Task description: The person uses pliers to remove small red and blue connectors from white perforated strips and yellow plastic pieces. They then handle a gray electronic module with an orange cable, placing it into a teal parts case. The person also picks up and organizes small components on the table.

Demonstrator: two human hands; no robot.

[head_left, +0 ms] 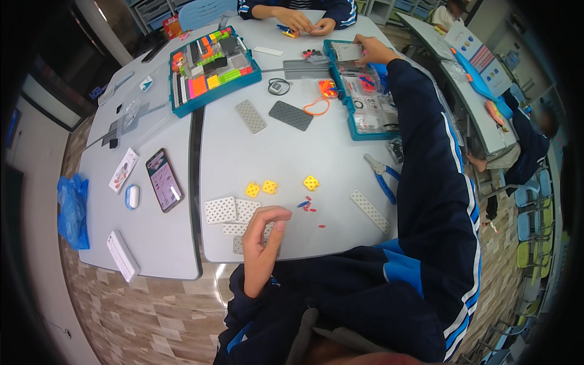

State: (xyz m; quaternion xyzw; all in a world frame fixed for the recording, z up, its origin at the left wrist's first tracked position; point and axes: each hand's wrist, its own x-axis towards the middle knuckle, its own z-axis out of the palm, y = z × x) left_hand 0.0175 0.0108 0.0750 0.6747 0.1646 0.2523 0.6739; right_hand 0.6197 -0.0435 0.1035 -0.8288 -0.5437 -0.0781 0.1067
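My right hand (372,51) reaches far across to an open teal case (359,129) with small parts in compartments. Its fingers close on the edge of a light grey plate (347,52) at the case's far end. Near the front edge of the table, my left hand (260,246) hovers with fingers bent and thumb apart, holding nothing. Partly hidden behind it lie several light grey perforated plates (220,210). Just beyond are yellow connector blocks (311,182), small red pegs (306,207) and a blue peg (303,204).
A teal organizer (213,95) full of coloured bricks stands at the far left. Pliers (381,176) and a perforated strip (370,211) lie at the right. A phone (163,180) and earphone case (132,196) rest on the left table. Opposite, a person's hands (304,23) handle small parts.
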